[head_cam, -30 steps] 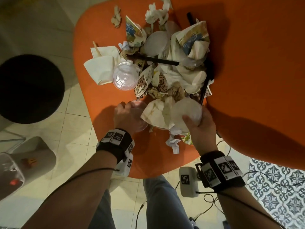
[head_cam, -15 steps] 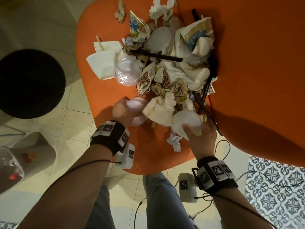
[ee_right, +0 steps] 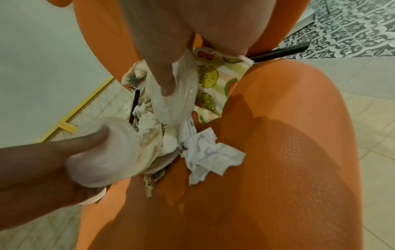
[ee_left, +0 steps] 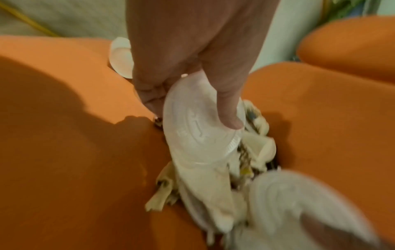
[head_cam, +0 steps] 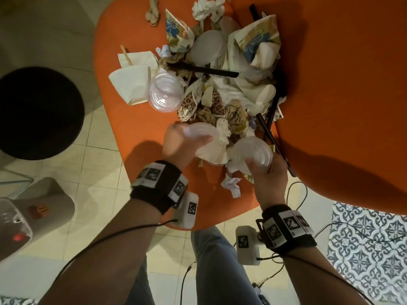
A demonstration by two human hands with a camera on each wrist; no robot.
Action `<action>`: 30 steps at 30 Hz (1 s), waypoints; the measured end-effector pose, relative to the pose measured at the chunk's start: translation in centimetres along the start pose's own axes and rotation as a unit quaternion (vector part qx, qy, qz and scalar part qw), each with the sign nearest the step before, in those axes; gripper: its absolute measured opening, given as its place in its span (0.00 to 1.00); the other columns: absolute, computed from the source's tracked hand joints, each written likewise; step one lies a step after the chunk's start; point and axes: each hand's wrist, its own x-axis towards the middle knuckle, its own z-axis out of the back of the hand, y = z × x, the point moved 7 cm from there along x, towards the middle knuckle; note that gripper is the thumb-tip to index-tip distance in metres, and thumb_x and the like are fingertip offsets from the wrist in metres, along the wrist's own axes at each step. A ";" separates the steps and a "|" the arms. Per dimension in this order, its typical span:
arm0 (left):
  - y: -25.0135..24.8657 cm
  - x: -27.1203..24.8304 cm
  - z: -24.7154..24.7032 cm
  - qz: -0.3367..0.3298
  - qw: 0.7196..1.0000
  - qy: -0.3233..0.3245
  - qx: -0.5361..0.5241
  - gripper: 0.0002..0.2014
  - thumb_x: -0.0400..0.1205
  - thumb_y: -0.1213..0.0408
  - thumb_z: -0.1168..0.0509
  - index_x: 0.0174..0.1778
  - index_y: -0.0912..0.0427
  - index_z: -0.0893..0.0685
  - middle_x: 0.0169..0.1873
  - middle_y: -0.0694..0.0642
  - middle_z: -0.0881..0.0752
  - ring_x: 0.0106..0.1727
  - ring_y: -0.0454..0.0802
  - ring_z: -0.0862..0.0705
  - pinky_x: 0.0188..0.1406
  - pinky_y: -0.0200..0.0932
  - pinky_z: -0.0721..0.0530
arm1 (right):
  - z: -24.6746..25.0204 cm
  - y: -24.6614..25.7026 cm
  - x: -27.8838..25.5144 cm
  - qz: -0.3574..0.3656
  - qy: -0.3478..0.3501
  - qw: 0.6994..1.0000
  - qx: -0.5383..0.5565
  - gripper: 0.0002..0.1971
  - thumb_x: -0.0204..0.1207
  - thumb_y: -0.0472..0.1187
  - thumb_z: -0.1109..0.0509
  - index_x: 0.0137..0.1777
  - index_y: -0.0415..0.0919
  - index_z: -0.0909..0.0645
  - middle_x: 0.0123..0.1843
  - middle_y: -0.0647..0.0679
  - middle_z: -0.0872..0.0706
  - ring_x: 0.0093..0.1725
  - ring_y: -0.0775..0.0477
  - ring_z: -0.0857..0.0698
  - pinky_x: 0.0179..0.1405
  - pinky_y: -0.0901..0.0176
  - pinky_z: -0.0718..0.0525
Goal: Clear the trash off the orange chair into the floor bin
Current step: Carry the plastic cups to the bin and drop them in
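A heap of trash point(head_cam: 220, 69) covers the orange chair seat point(head_cam: 132, 133): paper cups, napkins, clear lids, black straws. My left hand point(head_cam: 182, 142) grips a clear plastic lid point(head_cam: 203, 133) point(ee_left: 198, 128) at the heap's near edge, thumb over its face, with a cream paper cup point(ee_left: 205, 194) hanging under it. My right hand point(head_cam: 264, 170) holds another clear lid point(head_cam: 253, 153) point(ee_right: 173, 96) just right of it, together with a fruit-print paper point(ee_right: 209, 84). The black round floor bin point(head_cam: 37, 113) stands on the floor to the left.
A crumpled white napkin point(head_cam: 231, 186) point(ee_right: 209, 152) lies loose on the seat's near edge. The chair's orange back point(head_cam: 341, 95) rises on the right. A grey appliance point(head_cam: 28, 216) sits at lower left, cables and patterned tiles point(head_cam: 370, 245) at lower right.
Both hands have lifted their lids up off the seat. The left hand turned its lid up and drew the paper cup along; the right lid rose clear of the napkin.
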 end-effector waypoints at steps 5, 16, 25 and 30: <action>1.8 1.4 -2.1 0.011 0.987 0.027 0.160 0.36 0.64 0.49 0.21 0.65 0.62 0.21 0.58 0.55 0.18 0.59 0.52 0.20 0.55 0.41 0.24 | 0.0 1.3 -0.3 0.026 0.008 0.998 0.049 0.18 0.70 0.44 0.22 0.55 0.51 0.25 0.56 0.49 0.18 0.54 0.49 0.19 0.52 0.59 0.18; 0.4 0.3 -0.8 -0.007 1.000 0.018 -0.009 0.16 0.68 0.66 0.22 0.49 0.58 0.18 0.42 0.52 0.13 0.45 0.49 0.15 0.40 0.34 0.18 | 0.8 3.6 -0.6 0.072 -0.021 0.991 0.108 0.16 0.72 0.38 0.23 0.54 0.45 0.27 0.45 0.63 0.22 0.41 0.79 0.22 0.38 0.81 0.22; -0.8 -1.9 1.7 -0.043 0.992 0.036 -0.116 0.13 0.70 0.70 0.23 0.45 0.54 0.19 0.40 0.50 0.13 0.38 0.39 0.14 0.35 0.33 0.17 | -0.5 7.0 -1.3 0.092 0.012 0.982 0.166 0.17 0.73 0.40 0.24 0.56 0.44 0.27 0.47 0.61 0.19 0.43 0.77 0.18 0.44 0.76 0.17; -1.6 -3.3 3.9 -0.067 0.988 0.015 -0.137 0.15 0.70 0.71 0.23 0.46 0.52 0.20 0.38 0.44 0.14 0.36 0.29 0.16 0.33 0.26 0.20 | -1.9 7.9 -1.8 0.090 0.019 0.981 0.171 0.20 0.72 0.45 0.23 0.60 0.49 0.25 0.56 0.52 0.16 0.56 0.55 0.15 0.52 0.55 0.12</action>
